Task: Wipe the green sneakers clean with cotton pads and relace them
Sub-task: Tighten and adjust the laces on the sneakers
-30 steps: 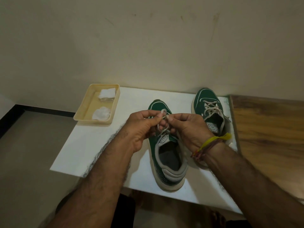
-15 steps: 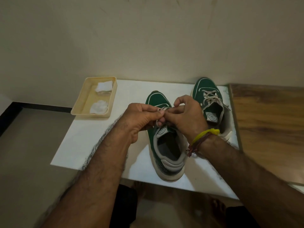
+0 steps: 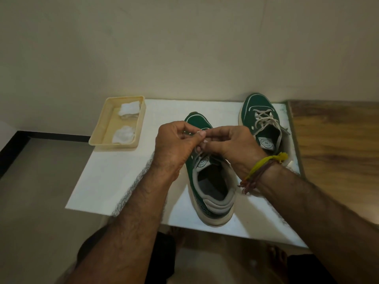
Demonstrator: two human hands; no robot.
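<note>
Far sneaker (image 3: 261, 117) laced; near sneaker (image 3: 209, 181): my left hand (image 3: 174, 144) and right hand (image 3: 231, 146) pinch its lace (image 3: 198, 153) (bow unfinished)

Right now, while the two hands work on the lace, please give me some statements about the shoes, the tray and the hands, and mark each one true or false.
1. Both hands pinch the pale lace of the nearer green sneaker. True: the left hand and the right hand meet over its tongue.
2. The farther green sneaker has no lace. False: a pale lace crosses its front.
3. The shallow cream plastic tray holds two white cotton pads. True.
4. The tray stands between the two sneakers. False: it stands to the left of both.
5. The yellow thread band is on the left wrist. False: it is on the right wrist.
</note>
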